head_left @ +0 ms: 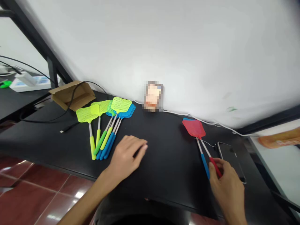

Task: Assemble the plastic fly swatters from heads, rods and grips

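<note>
My right hand (228, 184) is closed around the red handle of a red fly swatter (194, 128) at the right of the table. Under and beside it lies a blue fly swatter (205, 165), its head mostly covered by the red one. My left hand (129, 153) rests over the middle of the table, fingers loosely bent and thumb apart, holding nothing. To its left several fly swatters lie fanned in a pile: yellow-green ones such as the leftmost fly swatter (92, 147), a green fly swatter (100, 142) and blue fly swatters (110, 146) partly beneath.
An open cardboard box (73, 93) lies at the back left, with a black cable (47, 121) looping past it. A phone (231, 159) lies beside my right hand. A pixelated upright object (153, 96) leans on the wall. A white cord (178, 113) runs along the table's back edge.
</note>
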`<state>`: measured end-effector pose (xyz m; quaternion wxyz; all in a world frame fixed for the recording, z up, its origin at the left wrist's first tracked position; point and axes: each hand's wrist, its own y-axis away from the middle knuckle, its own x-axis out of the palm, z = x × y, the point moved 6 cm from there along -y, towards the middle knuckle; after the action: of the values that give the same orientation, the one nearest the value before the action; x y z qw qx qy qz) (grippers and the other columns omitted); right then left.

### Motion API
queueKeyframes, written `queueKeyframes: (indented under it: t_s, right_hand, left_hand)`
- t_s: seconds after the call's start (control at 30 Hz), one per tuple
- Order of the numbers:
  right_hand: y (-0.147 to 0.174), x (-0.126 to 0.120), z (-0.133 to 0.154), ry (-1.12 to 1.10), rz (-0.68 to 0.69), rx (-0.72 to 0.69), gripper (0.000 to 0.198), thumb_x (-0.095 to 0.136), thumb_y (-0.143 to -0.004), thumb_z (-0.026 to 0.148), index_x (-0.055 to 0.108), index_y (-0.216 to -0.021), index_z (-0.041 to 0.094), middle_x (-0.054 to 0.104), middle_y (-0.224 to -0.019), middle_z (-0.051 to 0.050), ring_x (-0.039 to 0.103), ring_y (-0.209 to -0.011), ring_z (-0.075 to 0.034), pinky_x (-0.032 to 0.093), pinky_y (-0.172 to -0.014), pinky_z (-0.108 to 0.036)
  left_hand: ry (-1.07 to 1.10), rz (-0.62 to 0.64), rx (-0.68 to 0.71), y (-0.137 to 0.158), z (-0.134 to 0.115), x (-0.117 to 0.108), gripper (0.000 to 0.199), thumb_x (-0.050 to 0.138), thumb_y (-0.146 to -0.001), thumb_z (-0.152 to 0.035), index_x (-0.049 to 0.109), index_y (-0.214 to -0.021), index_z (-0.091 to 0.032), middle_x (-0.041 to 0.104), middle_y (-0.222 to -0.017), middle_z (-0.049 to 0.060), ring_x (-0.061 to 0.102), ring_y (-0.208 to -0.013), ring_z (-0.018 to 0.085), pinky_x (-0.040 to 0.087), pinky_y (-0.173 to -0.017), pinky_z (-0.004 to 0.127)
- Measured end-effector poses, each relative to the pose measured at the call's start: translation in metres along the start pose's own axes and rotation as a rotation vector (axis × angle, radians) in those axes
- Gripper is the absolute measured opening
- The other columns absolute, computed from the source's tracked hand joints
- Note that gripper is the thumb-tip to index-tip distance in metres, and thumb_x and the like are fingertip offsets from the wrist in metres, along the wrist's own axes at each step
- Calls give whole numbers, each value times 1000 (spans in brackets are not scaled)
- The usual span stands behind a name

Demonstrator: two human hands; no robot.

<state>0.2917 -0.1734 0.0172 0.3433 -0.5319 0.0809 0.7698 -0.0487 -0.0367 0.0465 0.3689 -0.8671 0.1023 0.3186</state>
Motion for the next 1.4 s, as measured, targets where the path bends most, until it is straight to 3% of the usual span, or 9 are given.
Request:
queueKeyframes:
  t_s: [0.1, 0.3, 0.43, 0.7, 0.87, 1.0, 1.1, 1.2, 1.4]
  right_hand:
    - [-14, 8, -14, 74, -16, -101, 38, 50, -90, 50, 66, -102, 18, 72, -94, -15, 65, -92, -36, 47, -75, -44]
    - [-13, 15, 0, 46, -114, -133, 36, 52, -90, 49, 68, -97, 18, 69, -94, -14, 61, -90, -34, 45, -79, -46]
    - [-9, 14, 33, -92, -139, -192, 31, 54, -94, 46, 68, -99, 19, 68, -95, -12, 60, -89, -30, 46, -82, -45]
    - [-19, 25, 114, -314, -42, -545, 15, 58, -99, 33, 66, -107, 22, 66, -107, -10, 60, -101, -28, 48, -91, -44]
    - [-26, 32, 151, -421, 71, -688, 11, 56, -101, 27, 66, -104, 22, 68, -103, -8, 61, -102, -25, 48, -92, -41]
    - [-16, 59, 163, -699, 392, -561, 18, 53, -104, 34, 66, -108, 23, 68, -101, -6, 64, -93, -21, 50, -84, -35]
    - [3, 81, 166, -952, 699, -432, 28, 48, -107, 42, 62, -124, 25, 69, -106, -6, 65, -91, -18, 51, -81, -33]
    - [15, 94, 163, -1069, 840, -310, 31, 50, -106, 47, 61, -123, 23, 62, -89, -2, 57, -74, -14, 46, -66, -28]
    - [21, 105, 148, -1449, 1123, 263, 34, 55, -103, 52, 61, -97, 19, 26, -66, 9, 17, -52, -6, 16, -47, -23]
  left_hand:
    - [-384, -41, -129, 6, 30, -30, 17, 56, -100, -22, 71, -106, -17, 75, -101, 11, 67, -96, 27, 49, -92, 43]
    - [-918, 179, -355, -5, 79, -51, 30, 50, -100, -34, 71, -105, -13, 69, -101, 17, 64, -101, 36, 48, -86, 46]
    - [-911, 225, -465, -12, 97, -51, 32, 48, -98, -37, 70, -99, -13, 70, -99, 17, 66, -101, 35, 49, -86, 43]
    - [-787, 324, -734, -18, 118, -59, 42, 44, -97, -48, 69, -89, -16, 74, -90, 16, 71, -87, 36, 45, -70, 37]
    - [-551, 93, -726, -12, 99, -76, 37, 44, -99, -46, 61, -77, -20, 64, -70, 6, 63, -71, 25, 34, -62, 31]
    - [-74, -141, -665, -3, 56, -51, 34, 51, -100, -48, 57, -80, -21, 49, -63, -3, 49, -60, 16, 33, -58, 27]
    - [287, -30, -603, -7, 27, 1, 27, 54, -101, -45, 60, -91, -20, 57, -73, -3, 54, -66, 15, 39, -62, 26]
    - [612, 116, -552, -22, 12, 48, 21, 58, -101, -41, 59, -101, -20, 62, -81, -1, 61, -74, 15, 46, -69, 26]
    - [1016, 291, -487, -58, 16, 87, 28, 66, -98, -41, 66, -108, -15, 67, -96, 6, 59, -76, 13, 47, -70, 25]
